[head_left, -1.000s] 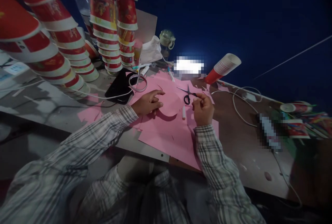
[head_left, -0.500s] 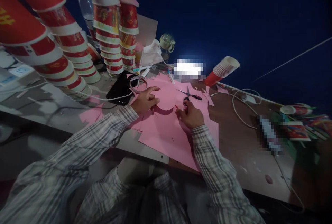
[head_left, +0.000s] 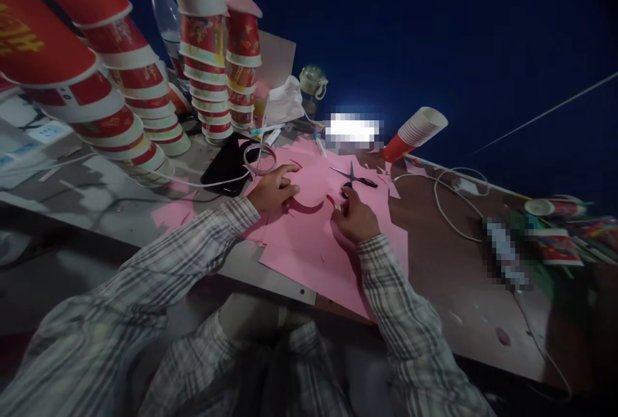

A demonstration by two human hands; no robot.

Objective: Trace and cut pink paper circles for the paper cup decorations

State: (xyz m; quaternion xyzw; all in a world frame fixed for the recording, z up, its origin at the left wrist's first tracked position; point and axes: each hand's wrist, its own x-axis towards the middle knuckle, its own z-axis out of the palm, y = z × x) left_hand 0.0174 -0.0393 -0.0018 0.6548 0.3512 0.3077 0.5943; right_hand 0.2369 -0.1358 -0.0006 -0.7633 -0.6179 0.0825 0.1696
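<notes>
A round piece of pink paper (head_left: 311,182) lies over larger pink sheets (head_left: 309,243) on the table. My left hand (head_left: 274,189) has its thumb and forefinger on the left edge of the round piece. My right hand (head_left: 356,214) is to its right, fingers bent and thumb apart from the forefinger. A thin reddish paper edge or sliver shows by the right thumb; I cannot make out whether it is gripped. Scissors (head_left: 357,179) lie on the pink paper with blades spread, the near handle loop partly hidden behind the right fingertips.
Tall stacks of red and white paper cups (head_left: 205,69) stand at left, near a bottle (head_left: 167,24). A black phone (head_left: 224,169) and a tape roll (head_left: 259,158) lie beside the paper. Tilted cups (head_left: 418,130) stand behind. A white cable (head_left: 447,201) crosses the right side.
The view has shifted slightly, moving the scene a little right and down. My right fingers cover a bit more of the near scissors loop. My left hand stays on the round paper.
</notes>
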